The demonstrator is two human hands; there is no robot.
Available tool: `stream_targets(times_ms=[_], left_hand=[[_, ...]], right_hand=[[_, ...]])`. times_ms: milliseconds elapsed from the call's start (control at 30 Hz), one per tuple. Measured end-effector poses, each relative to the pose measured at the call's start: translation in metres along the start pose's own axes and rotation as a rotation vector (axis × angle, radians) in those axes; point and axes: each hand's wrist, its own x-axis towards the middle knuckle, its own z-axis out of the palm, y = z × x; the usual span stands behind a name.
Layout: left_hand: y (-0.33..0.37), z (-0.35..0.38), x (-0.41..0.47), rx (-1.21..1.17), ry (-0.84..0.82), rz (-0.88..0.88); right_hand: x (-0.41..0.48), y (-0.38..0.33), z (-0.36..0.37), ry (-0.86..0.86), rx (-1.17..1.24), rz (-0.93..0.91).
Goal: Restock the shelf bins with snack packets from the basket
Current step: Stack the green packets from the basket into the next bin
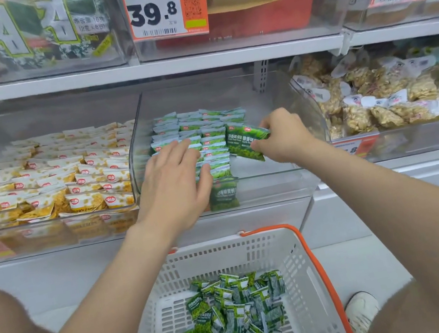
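A clear middle shelf bin (267,178) holds rows of green snack packets (200,128) standing on edge. My left hand (173,180) lies on the front rows with straight fingers, pressing the packets. My right hand (283,134) pinches two green packets (246,144) side by side, tilted, just above the bin's right part. Below, a white basket (299,278) with an orange handle holds several loose green packets (233,316).
The bin on the left holds yellow-and-white snack packets (48,182). The bin on the right holds clear bags of pale snacks (376,97). An upper shelf (137,70) with price tags runs above. My knees and a white shoe (361,314) flank the basket.
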Motion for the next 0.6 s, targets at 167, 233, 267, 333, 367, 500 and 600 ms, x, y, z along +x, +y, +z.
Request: stream_targets(times_ms=[167, 233, 267, 333, 367, 500, 600], left_hand=[[0.000, 0.006, 0.004, 0.108, -0.087, -0.014], [0.000, 0.007, 0.003, 0.123, -0.108, -0.026], [0.000, 0.007, 0.003, 0.131, -0.116, -0.028], [-0.001, 0.008, 0.003, 0.137, -0.123, -0.029], [-0.001, 0.008, 0.003, 0.138, -0.127, -0.031], [-0.001, 0.007, 0.003, 0.145, -0.122, -0.038], [0.000, 0.008, 0.003, 0.145, -0.124, -0.044]], right_hand=[[0.038, -0.004, 0.021, -0.108, -0.070, 0.064], [0.047, -0.012, 0.029, -0.118, -0.112, 0.090], [0.050, -0.016, 0.032, -0.109, -0.141, 0.105], [0.057, -0.019, 0.037, -0.077, -0.145, 0.142], [0.059, -0.019, 0.037, -0.053, -0.117, 0.173], [0.063, -0.020, 0.039, -0.051, -0.049, 0.233], [0.063, -0.022, 0.049, -0.064, -0.059, 0.180]])
